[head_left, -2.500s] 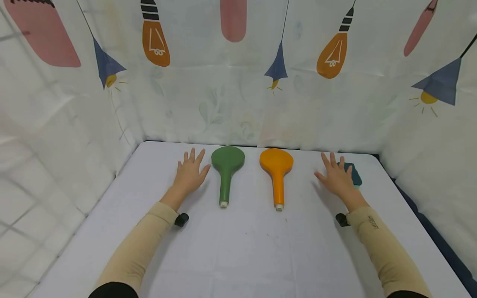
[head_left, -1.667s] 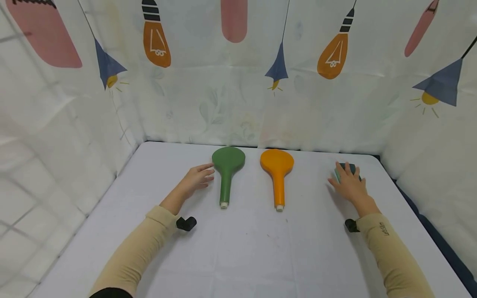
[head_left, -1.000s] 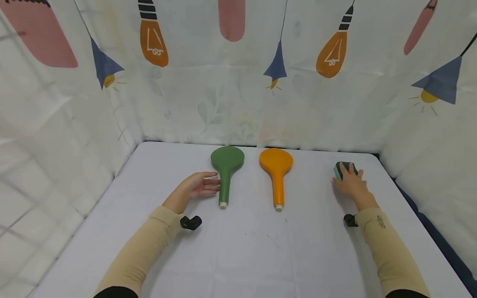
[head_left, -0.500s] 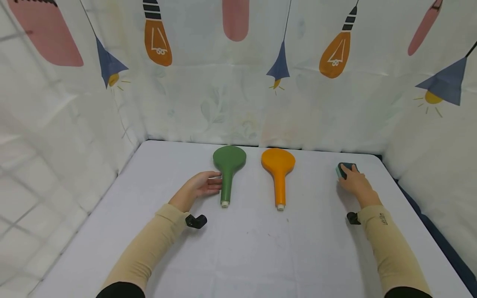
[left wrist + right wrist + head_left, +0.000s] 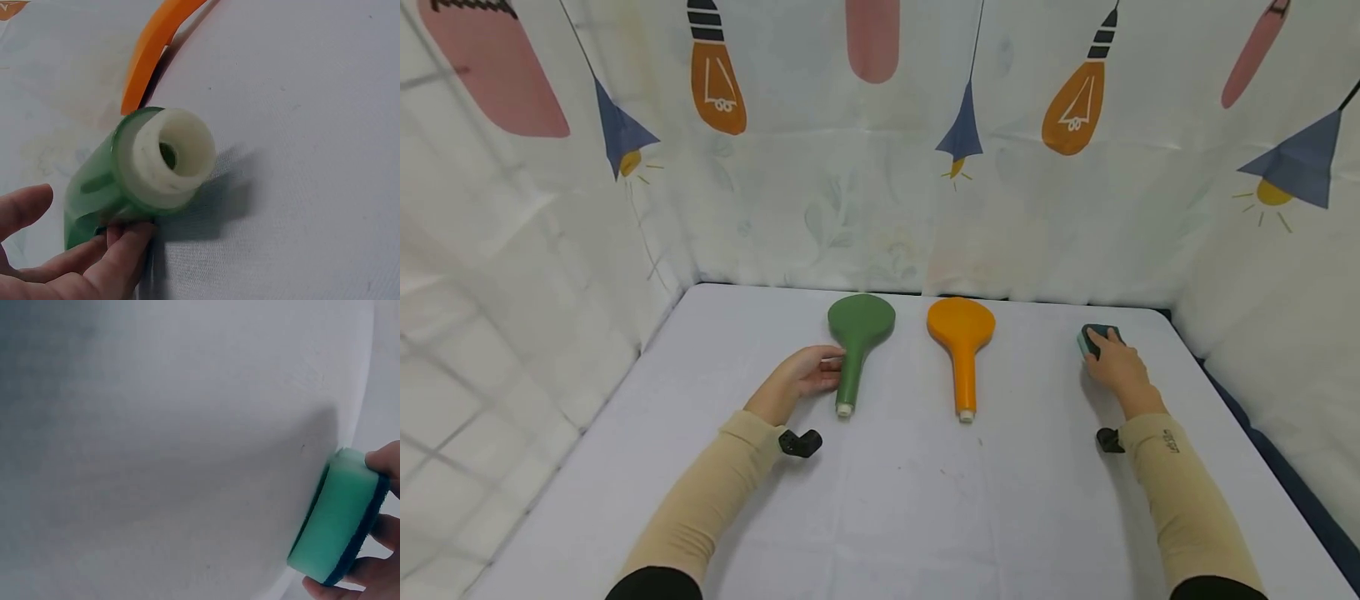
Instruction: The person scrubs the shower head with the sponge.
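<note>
A green shower head (image 5: 861, 320) lies face down on the table, its handle angled slightly toward the left. My left hand (image 5: 805, 373) is at that handle; in the left wrist view its bent fingers (image 5: 119, 259) reach under the handle, while the thumb stands a little apart. The handle's white hollow end (image 5: 181, 150) faces that camera. At the far right, my right hand (image 5: 1117, 367) grips a sponge (image 5: 1097, 333), light green with a dark scouring layer. Thumb and fingers lie along the dark side of the sponge (image 5: 340, 519) in the right wrist view.
An orange shower head (image 5: 962, 325) lies just right of the green one, handle toward me. The white-covered table (image 5: 910, 508) meets patterned white sheets (image 5: 865, 208) at its back and sides. A dark edge (image 5: 1292, 467) shows along the right.
The left hand has come from beside the green head down to its handle, whose end has swung slightly left. The right hand, first spread over the sponge, now grips it.
</note>
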A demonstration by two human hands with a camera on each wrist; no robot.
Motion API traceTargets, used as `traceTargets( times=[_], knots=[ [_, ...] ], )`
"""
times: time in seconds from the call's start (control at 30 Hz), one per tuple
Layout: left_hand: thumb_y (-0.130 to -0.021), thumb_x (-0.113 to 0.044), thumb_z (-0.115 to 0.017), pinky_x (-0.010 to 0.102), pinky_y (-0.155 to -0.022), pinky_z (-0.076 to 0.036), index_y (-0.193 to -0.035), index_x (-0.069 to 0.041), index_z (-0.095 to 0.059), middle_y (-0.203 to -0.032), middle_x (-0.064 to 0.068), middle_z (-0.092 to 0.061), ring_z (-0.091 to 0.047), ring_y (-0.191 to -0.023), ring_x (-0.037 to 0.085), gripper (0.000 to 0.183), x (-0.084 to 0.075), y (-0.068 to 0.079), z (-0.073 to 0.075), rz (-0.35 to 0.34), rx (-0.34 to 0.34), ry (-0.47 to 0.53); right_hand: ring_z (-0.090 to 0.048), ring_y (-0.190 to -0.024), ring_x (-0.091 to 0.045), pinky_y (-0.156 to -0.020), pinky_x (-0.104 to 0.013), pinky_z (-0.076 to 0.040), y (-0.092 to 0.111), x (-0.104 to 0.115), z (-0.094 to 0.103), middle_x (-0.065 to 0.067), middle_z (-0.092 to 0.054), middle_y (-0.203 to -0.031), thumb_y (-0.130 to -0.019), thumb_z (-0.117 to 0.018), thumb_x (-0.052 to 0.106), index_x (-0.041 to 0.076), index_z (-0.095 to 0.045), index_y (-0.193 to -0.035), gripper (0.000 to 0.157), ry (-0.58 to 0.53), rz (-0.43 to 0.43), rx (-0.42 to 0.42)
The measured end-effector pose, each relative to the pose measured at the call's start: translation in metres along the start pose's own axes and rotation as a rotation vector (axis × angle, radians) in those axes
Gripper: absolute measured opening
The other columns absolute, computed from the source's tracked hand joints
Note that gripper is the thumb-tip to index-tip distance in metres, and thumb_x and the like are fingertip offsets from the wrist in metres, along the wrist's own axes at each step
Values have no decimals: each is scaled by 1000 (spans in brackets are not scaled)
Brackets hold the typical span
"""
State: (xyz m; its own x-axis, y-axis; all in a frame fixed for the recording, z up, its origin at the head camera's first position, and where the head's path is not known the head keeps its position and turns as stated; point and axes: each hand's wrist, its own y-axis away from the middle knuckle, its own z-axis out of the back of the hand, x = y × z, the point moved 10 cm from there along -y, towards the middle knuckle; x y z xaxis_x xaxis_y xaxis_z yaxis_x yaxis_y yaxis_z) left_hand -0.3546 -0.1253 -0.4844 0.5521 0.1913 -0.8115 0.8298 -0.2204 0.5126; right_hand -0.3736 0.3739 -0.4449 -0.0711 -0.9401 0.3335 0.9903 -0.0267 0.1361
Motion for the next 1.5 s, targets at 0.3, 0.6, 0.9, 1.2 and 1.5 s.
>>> traceTargets(
  times=[0.3,0.6,0.9,1.2,1.5],
  knots=[
    [-105,-5,-49,35,-89,-54,-158,7,-25,-133,26,-54,-69,-90,21,60,0,3,-1,-33,42,-105,-21,-131,-74,-100,-79,-30,3,16,5,-41,-13,-157,-105,-41,17,-4,-27,-157,58,-7,60,-76],
    [-104,-1,-55,46,-108,-42,-163,0,-16,-147,28,-45,-67,-95,18,71,1,-1,-3,-30,20,-126,-27,-131,-69,-102,-76,-31,9,40,8,-40,-14,-158,-106,-43,17,-3,-28,-158,58,-27,147,-125],
    [-104,-2,-55,43,-107,-42,-163,-1,-12,-142,27,-52,-69,-96,16,74,-2,2,-1,-83,8,-162,-24,-133,-70,-105,-77,-26,9,66,8,-29,-18,-162,-107,-44,16,2,-27,-160,58,-38,207,-154],
    [-104,1,-54,37,-96,-45,-165,-8,-4,-153,35,-34,-69,-90,16,79,-2,3,1,-135,-2,-153,-21,-136,-69,-106,-77,-24,9,90,1,-26,-19,-164,-108,-46,18,4,-28,-161,58,-58,253,-159],
    [-103,-3,-58,33,-93,-49,-165,-8,-12,-159,30,-28,-65,-89,14,78,-7,5,8,-169,-79,-198,-24,-135,-70,-106,-76,-25,8,111,-4,-26,-22,-163,-108,-47,17,4,-32,-160,56,-44,303,-166]
  ],
)
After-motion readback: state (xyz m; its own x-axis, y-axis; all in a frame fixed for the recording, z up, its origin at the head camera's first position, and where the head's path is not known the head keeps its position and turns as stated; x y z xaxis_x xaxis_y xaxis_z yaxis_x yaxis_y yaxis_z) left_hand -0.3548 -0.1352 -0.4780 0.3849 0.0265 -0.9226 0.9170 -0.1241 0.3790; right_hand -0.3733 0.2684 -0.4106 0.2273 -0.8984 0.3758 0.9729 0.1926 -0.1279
